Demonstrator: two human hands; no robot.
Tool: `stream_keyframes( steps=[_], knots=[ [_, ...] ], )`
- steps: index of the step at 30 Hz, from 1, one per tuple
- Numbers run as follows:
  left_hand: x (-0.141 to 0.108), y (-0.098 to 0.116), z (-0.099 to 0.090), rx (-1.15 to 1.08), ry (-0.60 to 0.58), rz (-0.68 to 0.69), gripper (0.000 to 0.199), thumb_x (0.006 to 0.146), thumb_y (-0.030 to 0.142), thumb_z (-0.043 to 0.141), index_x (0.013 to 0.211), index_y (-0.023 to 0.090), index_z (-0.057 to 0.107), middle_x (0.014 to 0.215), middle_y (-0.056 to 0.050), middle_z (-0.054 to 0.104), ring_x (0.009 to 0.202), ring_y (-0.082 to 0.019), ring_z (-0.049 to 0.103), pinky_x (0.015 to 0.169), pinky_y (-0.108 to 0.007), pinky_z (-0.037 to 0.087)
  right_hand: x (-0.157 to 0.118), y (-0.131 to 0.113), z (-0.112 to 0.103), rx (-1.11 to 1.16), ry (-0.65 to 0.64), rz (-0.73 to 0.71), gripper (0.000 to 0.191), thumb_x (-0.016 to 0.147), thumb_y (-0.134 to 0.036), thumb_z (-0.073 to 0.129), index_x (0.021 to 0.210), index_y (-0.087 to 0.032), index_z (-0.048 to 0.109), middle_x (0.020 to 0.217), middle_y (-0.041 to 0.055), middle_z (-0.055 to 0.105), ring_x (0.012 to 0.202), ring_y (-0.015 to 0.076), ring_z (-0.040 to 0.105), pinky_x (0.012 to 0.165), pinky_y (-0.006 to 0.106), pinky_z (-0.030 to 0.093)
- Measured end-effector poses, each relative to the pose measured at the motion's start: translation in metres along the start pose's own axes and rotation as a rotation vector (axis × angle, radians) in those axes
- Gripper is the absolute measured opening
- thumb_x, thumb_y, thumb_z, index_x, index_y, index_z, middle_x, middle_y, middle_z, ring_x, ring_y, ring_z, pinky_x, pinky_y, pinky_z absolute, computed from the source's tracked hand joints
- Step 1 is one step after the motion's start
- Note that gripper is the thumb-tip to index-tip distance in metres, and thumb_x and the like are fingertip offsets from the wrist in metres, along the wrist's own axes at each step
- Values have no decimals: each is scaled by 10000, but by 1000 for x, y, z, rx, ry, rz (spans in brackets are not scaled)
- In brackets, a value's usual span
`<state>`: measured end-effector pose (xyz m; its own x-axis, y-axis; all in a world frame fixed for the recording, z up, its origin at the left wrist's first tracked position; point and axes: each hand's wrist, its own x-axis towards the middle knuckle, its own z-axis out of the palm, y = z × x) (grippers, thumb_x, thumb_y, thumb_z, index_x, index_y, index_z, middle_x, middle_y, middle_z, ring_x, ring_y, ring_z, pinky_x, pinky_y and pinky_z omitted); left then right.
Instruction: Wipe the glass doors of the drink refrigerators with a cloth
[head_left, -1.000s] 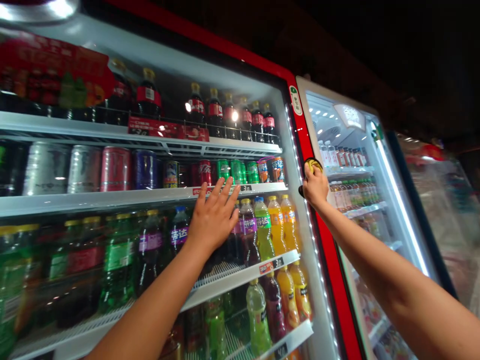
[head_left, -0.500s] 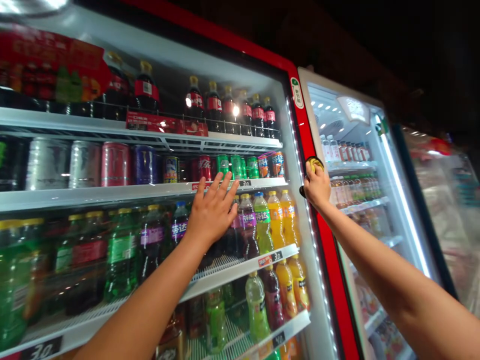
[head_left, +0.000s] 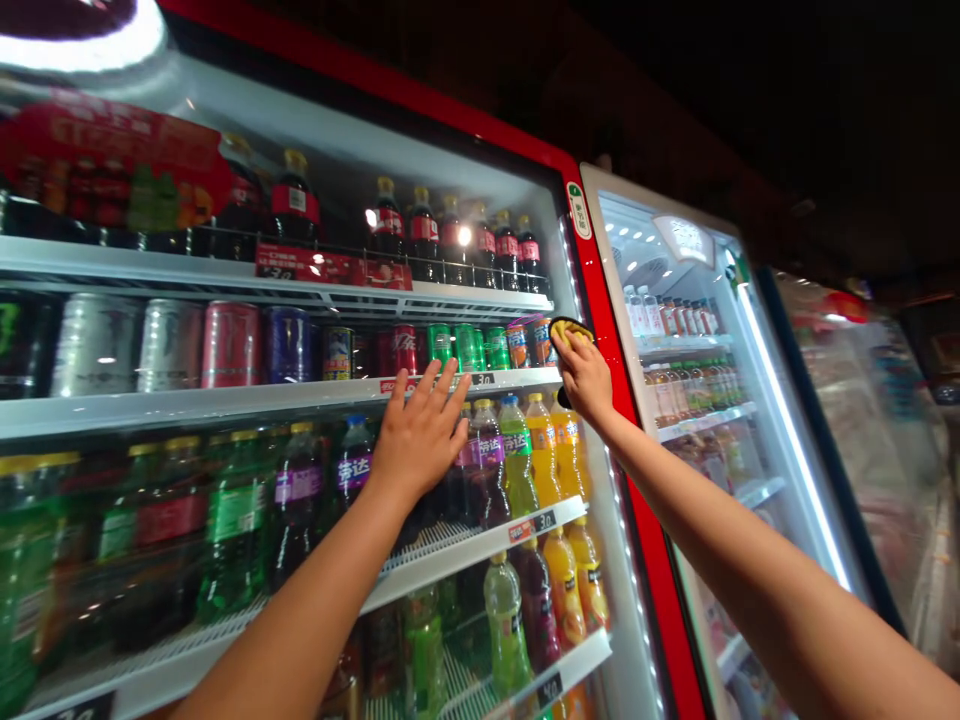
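Flat against the glass door of a red-framed drinks fridge [head_left: 600,290], my left hand [head_left: 420,430] has its fingers spread and holds nothing. It is in front of the shelf edge below the green cans [head_left: 469,348]. My right hand [head_left: 583,375] is closed on a yellow cloth [head_left: 570,332], pressed to the glass near the door's right side, by the orange cans [head_left: 518,346]. A dark rim shows around the cloth, and a dark piece is partly hidden below the hand.
Behind the glass are cola bottles [head_left: 388,220], a silver can [head_left: 96,343] and orange drink bottles [head_left: 541,445]. A white-framed fridge [head_left: 592,190] stands to the right, with another cabinet [head_left: 847,400] beyond it.
My right hand has moved left with the yellow cloth, from the red door frame onto the glass. My left hand stays spread on the glass. The view has shifted slightly.
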<state>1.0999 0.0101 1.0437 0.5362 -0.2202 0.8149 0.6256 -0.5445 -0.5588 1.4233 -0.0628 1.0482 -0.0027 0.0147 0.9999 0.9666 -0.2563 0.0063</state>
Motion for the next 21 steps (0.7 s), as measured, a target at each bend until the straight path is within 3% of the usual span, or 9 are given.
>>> stream_keyframes(
  steps=[2,4,7,10,13,16,18,21],
  knots=[
    [0,0,0,5,-2,-2,619,990,366,468,1565,264,260,1653,-74,290,1538,-263,240,1264,-552,79,-24,2,-6,3,-32,-112,608,941,-204,456,1527,-362,419,1564,-2,458,1435,266,403,1142,457,399],
    [0,0,1,11,-3,-4,631,982,366,479,1565,257,264,1653,-79,291,1536,-267,244,1264,-552,73,-34,14,-8,-23,-37,-111,605,934,-180,457,1518,-336,442,1556,15,469,1431,265,412,1155,451,380],
    [0,0,1,22,-5,-5,647,977,375,479,1571,259,250,1654,-74,290,1538,-264,240,1266,-546,70,-15,26,-2,-36,32,60,625,906,-152,451,1516,-290,457,1514,68,516,1391,293,458,1151,496,375],
    [-1,1,2,14,-4,-6,657,977,372,474,1577,274,227,1655,-63,287,1542,-253,229,1267,-545,83,18,11,6,7,100,169,667,887,-149,463,1527,-332,430,1485,60,547,1369,314,477,1123,539,395],
    [-1,1,2,-18,11,-15,669,975,352,479,1582,302,204,1655,-52,288,1540,-245,236,1268,-541,96,22,-23,4,56,98,75,648,907,-168,475,1519,-377,430,1506,25,529,1403,307,442,1115,530,408],
    [-1,0,4,-55,29,-14,699,970,342,486,1592,328,165,1656,-39,287,1538,-248,241,1267,-547,96,-5,-42,-7,88,17,-155,579,954,-188,466,1493,-400,462,1532,-24,501,1452,269,387,1133,489,405],
    [-2,0,5,-61,38,-11,707,971,341,481,1595,331,148,1655,-39,289,1537,-252,243,1264,-552,97,-23,-36,-14,85,-41,-239,562,966,-177,457,1479,-406,478,1538,-42,493,1463,249,376,1137,471,407],
    [-2,1,4,-42,32,-11,679,979,346,467,1592,311,175,1651,-51,297,1536,-254,246,1262,-550,102,-22,-16,-16,26,-47,-83,573,958,-145,424,1495,-335,477,1552,9,478,1460,273,386,1133,487,410]
  ],
)
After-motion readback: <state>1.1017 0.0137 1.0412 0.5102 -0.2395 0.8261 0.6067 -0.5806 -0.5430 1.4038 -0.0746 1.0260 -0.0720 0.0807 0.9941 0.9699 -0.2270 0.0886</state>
